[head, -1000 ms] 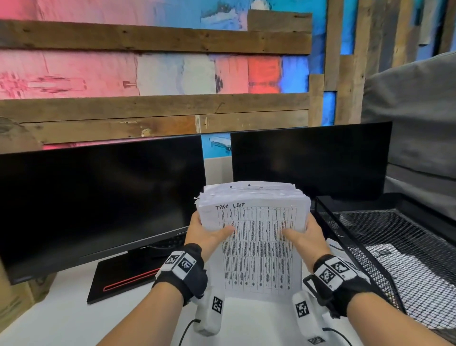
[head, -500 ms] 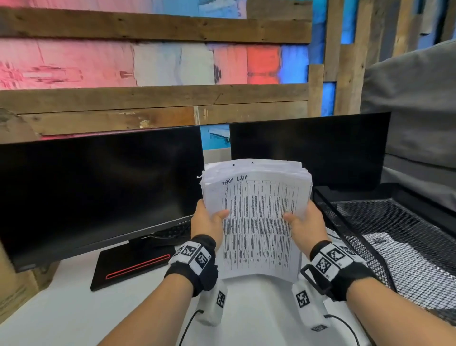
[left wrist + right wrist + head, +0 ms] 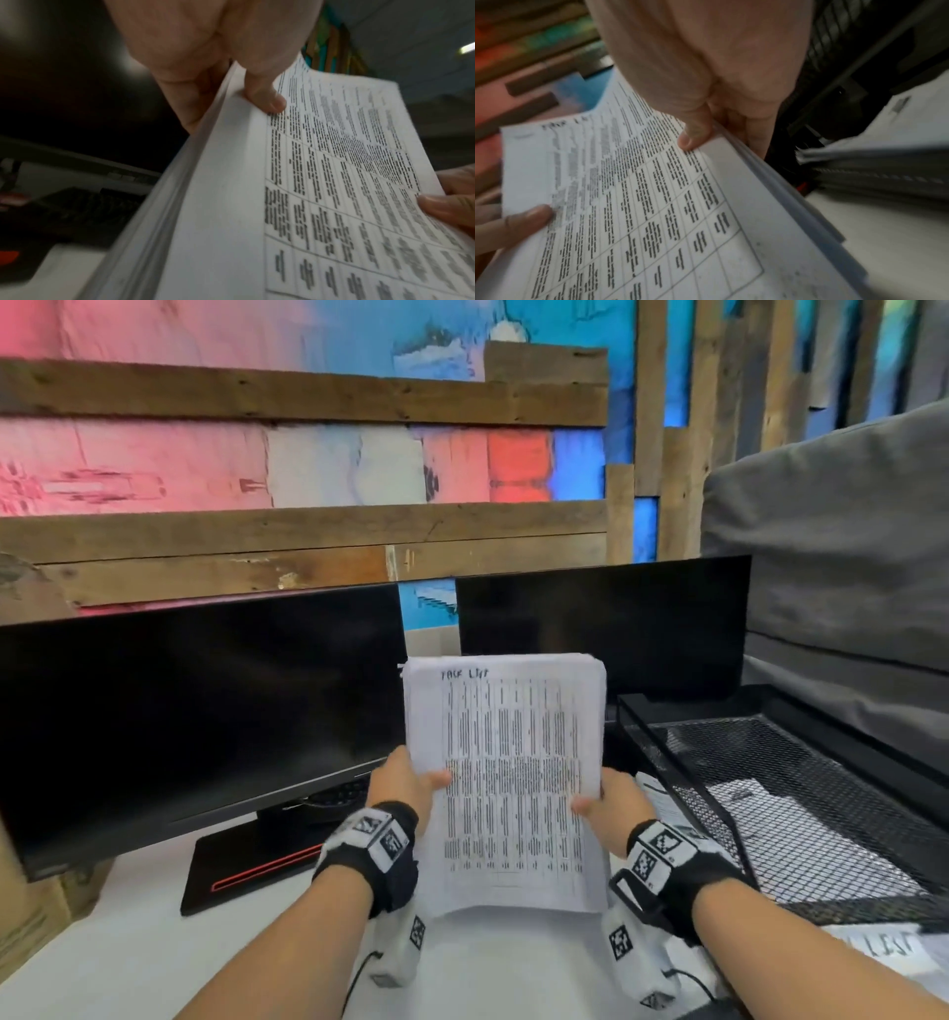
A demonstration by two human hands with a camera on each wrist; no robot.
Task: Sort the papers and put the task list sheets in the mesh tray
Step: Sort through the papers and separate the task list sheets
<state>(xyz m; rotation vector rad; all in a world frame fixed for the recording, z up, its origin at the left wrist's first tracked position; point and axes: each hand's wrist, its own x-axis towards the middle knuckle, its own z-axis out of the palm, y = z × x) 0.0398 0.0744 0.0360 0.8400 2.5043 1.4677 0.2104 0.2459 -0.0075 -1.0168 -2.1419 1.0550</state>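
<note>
I have my left hand [image 3: 405, 780] and right hand [image 3: 613, 806] each pinching a side edge of the paper stack [image 3: 506, 778], upright above the near desk. Its top sheet reads "task list". At right, the mesh tray [image 3: 770, 747] seems to hold some sheets already, so I judge most sorting remains.

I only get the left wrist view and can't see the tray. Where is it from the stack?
Observer: The tray stands on the desk just right of the stack, beside the right hand.
Operator: Anything in it?
Observer: White paper shows through the mesh; whether it lies inside or beneath, I cannot tell.
Operator: Is the top page a task list?
Observer: Yes. In the head view, "TASK LIST" is handwritten at its top edge.
</note>
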